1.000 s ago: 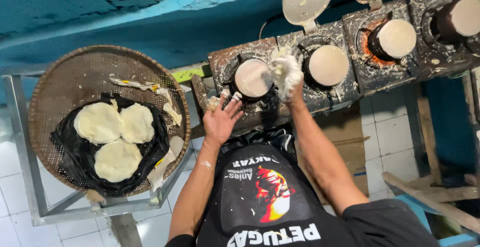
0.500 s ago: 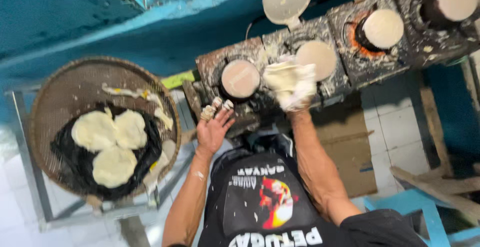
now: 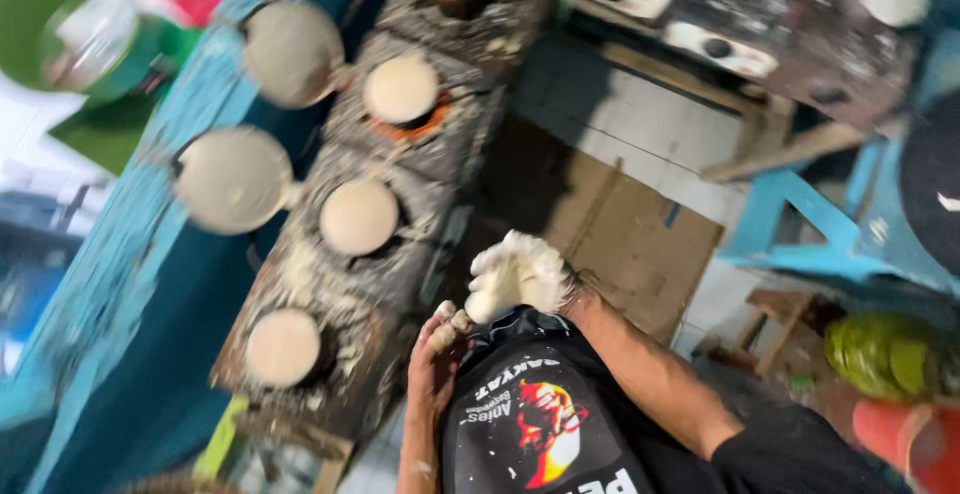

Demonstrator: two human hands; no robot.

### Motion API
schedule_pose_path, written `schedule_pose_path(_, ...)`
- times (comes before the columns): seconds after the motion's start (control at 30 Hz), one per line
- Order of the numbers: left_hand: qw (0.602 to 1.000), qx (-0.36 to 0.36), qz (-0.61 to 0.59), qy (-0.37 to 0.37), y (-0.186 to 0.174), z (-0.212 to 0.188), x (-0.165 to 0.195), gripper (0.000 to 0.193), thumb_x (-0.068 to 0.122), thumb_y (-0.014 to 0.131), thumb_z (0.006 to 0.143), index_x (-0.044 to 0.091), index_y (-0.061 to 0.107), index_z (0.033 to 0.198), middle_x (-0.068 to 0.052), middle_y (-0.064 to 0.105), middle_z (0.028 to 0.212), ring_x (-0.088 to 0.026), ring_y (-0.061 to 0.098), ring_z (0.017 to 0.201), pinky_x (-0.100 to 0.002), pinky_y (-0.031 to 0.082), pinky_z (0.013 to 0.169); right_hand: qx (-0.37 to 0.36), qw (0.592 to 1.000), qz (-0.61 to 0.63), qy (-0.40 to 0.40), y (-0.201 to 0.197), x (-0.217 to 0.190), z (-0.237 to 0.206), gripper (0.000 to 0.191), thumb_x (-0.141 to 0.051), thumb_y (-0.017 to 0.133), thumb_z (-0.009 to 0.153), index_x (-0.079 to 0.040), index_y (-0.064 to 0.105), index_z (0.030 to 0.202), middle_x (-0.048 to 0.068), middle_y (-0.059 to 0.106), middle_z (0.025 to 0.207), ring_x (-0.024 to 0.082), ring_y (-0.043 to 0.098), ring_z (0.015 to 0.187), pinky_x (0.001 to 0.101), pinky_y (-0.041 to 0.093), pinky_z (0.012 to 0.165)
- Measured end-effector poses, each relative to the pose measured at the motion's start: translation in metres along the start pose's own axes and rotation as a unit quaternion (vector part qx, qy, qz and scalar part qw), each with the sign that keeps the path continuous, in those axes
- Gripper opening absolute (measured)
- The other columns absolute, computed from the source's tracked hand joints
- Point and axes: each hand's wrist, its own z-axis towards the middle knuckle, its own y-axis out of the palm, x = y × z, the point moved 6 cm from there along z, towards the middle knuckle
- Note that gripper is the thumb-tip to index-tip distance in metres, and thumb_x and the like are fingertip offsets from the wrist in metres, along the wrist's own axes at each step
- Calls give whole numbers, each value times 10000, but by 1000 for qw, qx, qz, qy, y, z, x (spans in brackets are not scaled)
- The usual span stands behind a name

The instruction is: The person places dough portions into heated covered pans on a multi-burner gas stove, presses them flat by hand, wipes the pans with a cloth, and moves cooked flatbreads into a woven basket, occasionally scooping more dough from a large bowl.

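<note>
White dough [image 3: 515, 272] sits gripped in the right hand [image 3: 540, 289], right of the stove [image 3: 400, 254]; the left hand [image 3: 435, 354], half-curled and empty, is just below it.

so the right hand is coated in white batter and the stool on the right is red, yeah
Not quite. In the head view the right hand is coated in white batter, but the stool on the right is light blue, not red.

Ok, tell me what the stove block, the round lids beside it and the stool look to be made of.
Stove block: probably cast cement or clay, rough, grey and batter-crusted, with an orange glow under one pan.
Round lids: likely metal, dull grey discs with short handles, though blur leaves it open.
Stool: wood painted light blue, with straight slats and worn edges.
Right hand: coated in pale dough or batter.
</note>
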Motion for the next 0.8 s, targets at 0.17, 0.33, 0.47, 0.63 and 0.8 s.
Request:
schedule_pose_path(0.17, 993, -67, 92, -29, 105, 89, -49, 405, 32, 661, 914, 11, 601, 1315, -111, 706, 1129, -240, 689, 970, -395, 571, 807, 56, 972, -168, -156, -91, -117, -82, 520, -428, 555, 1044, 9, 649, 1308, 148, 677, 1290, 264, 638, 1199, 459, 466, 1057)
schedule_pose_path(0.33, 984, -99, 107, -100, 193, 146, -111, 339, 19, 599, 943, 7, 618, 1281, -135, 712, 1119, -259, 692, 935, -378, 580, 809, 99, 956, 159, -225, -191, -182, -184, 573, -439, 492, 1118, 67, 646, 1339, 191, 698, 1301, 346, 674, 1101, 497, 493, 888)
schedule_pose_path(0.47, 969, -142, 118, -166, 259, 193, -175, 254, 20, 563, 979, 19, 620, 1226, -149, 705, 1116, -268, 690, 888, -390, 579, 780, 179, 936, -33, -301, -239, -216, -234, 463, -346, 498, 1086, -8, 586, 1389, 137, 622, 1420, 285, 589, 1338, 448, 421, 1183)
schedule_pose_path(0.63, 929, -215, 195, -230, 326, 261, -253, 223, -1, 514, 973, 3, 630, 1163, -141, 694, 1092, -276, 698, 842, -386, 582, 734, -55, 875, 220, -427, -287, -298, -275, 529, -320, 475, 1146, 100, 546, 1459, 212, 602, 1450, 329, 604, 1235, 430, 464, 1013)
schedule_pose_path(0.8, 891, -226, 297, -259, 423, 335, -318, 243, 25, 504, 937, 11, 623, 1148, -122, 692, 1107, -282, 704, 820, -383, 577, 692, 323, 862, -48, -388, -360, -370, -317, 502, -302, 518, 1086, 48, 545, 1445, 179, 593, 1434, 299, 587, 1249, 428, 451, 1051)
